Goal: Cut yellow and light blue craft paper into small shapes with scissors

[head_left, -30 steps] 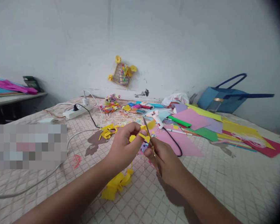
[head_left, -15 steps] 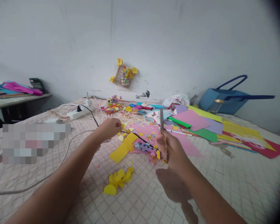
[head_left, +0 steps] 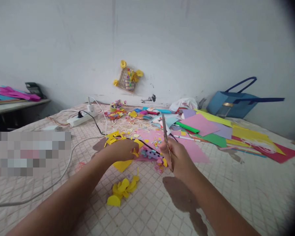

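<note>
My right hand [head_left: 178, 155] is closed round the handles of a pair of scissors [head_left: 164, 126], whose blades point up and away. To its left, my left hand [head_left: 130, 150] reaches over a strip of yellow paper [head_left: 123, 165], with its fingers bent down near the paper's upper end; a small yellow bit shows at the fingertips, and what they grip is unclear. Beside the left hand lies a purple dotted piece [head_left: 151, 153] on pink paper [head_left: 193, 152]. Cut yellow petals [head_left: 123, 188] lie nearer to me.
A white power strip [head_left: 82, 118] and cables run along the left. Coloured sheets [head_left: 201, 124] are spread at the right, before a blue bag [head_left: 232, 103]. Paper scraps [head_left: 116, 114] and a white plastic bag [head_left: 184, 104] lie near the wall, where a decorated frame [head_left: 129, 78] hangs.
My left hand has moved right and toward me, over the yellow strip. Yellow cut-out paper now shows behind its wrist. The right hand still holds the scissors, and the view has shifted slightly.
</note>
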A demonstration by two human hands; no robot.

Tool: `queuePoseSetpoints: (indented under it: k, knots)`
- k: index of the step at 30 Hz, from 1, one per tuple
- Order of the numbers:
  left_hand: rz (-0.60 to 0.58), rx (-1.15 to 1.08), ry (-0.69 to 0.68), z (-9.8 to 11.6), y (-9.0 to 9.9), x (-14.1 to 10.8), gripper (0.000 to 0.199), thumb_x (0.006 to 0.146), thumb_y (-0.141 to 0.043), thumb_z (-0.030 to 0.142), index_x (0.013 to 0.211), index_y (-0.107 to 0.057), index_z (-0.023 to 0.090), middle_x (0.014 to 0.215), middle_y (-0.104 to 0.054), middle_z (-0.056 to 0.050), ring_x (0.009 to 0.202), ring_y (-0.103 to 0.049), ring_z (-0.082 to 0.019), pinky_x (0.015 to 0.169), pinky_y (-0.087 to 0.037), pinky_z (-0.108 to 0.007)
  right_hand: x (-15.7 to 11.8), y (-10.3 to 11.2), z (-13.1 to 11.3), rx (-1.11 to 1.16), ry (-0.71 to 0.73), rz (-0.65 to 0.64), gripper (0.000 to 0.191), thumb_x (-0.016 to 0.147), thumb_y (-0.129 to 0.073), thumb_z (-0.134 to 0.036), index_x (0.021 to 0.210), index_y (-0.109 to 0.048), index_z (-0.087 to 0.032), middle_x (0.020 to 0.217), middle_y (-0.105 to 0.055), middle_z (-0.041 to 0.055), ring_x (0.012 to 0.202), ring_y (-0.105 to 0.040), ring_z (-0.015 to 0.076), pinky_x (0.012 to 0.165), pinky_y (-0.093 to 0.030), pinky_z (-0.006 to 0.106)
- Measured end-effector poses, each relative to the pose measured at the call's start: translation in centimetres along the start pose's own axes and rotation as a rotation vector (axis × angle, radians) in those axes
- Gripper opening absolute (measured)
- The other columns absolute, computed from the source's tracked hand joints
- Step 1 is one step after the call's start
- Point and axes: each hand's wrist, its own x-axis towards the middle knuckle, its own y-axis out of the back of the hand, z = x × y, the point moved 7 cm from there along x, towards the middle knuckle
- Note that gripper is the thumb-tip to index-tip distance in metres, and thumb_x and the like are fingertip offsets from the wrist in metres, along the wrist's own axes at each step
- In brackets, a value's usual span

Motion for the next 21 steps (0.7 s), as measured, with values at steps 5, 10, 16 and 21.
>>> queuePoseSetpoints:
  k: [5, 10, 16, 21]
  knots:
    - [0.008, -0.021, 0.018, -0.4, -0.1, 0.2, 0.018, 0.068, -0.055, 0.024, 0.084, -0.060, 0.018, 0.085, -0.065, -0.003, 0.074, -0.056, -0.016, 0.062, -0.039, -0.024, 0.0, -0.1, 0.0, 0.011, -0.011, -0.005, 0.037, 0.088, -0.037, -0.051, 0.066, -0.035, -0.021, 0.050, -0.033, -0.0068, 0.045, -0.033, 0.0095, 0.044, -0.024, 0.023]
    - [0.059, -0.215, -0.071, 1.1, 1.7, -0.3, 0.012, 0.072, -0.051, 0.023, 0.079, -0.058, 0.017, 0.077, -0.061, -0.001, 0.069, -0.054, -0.012, 0.060, -0.040, -0.022, 0.4, -0.2, 0.2, 0.009, -0.075, -0.016, 0.033, 0.084, -0.045, -0.051, 0.070, -0.040, -0.021, 0.059, -0.041, -0.0045, 0.053, -0.038, 0.0113, 0.049, -0.029, 0.024]
    - [-0.054, -0.430, -0.147, 2.7, 2.7, -1.9, 0.013, 0.071, -0.053, 0.023, 0.078, -0.061, 0.017, 0.072, -0.061, 0.001, 0.065, -0.053, -0.010, 0.059, -0.041, -0.020, 0.4, -0.1, 0.5, 0.030, -0.120, 0.005, 0.033, 0.080, -0.050, -0.050, 0.070, -0.039, -0.021, 0.060, -0.041, -0.0052, 0.053, -0.038, 0.0112, 0.049, -0.032, 0.024]
    - [-0.439, -0.550, -0.045, 2.7, 0.6, -3.4, 0.024, 0.063, -0.047, 0.012, 0.076, -0.065, 0.019, 0.061, -0.065, 0.001, 0.055, -0.056, -0.011, 0.055, -0.043, -0.022, 0.4, 0.0, 0.2, -0.033, -0.103, 0.010, 0.032, 0.082, -0.048, -0.048, 0.068, -0.038, -0.021, 0.058, -0.041, -0.0050, 0.052, -0.038, 0.0104, 0.049, -0.032, 0.024]
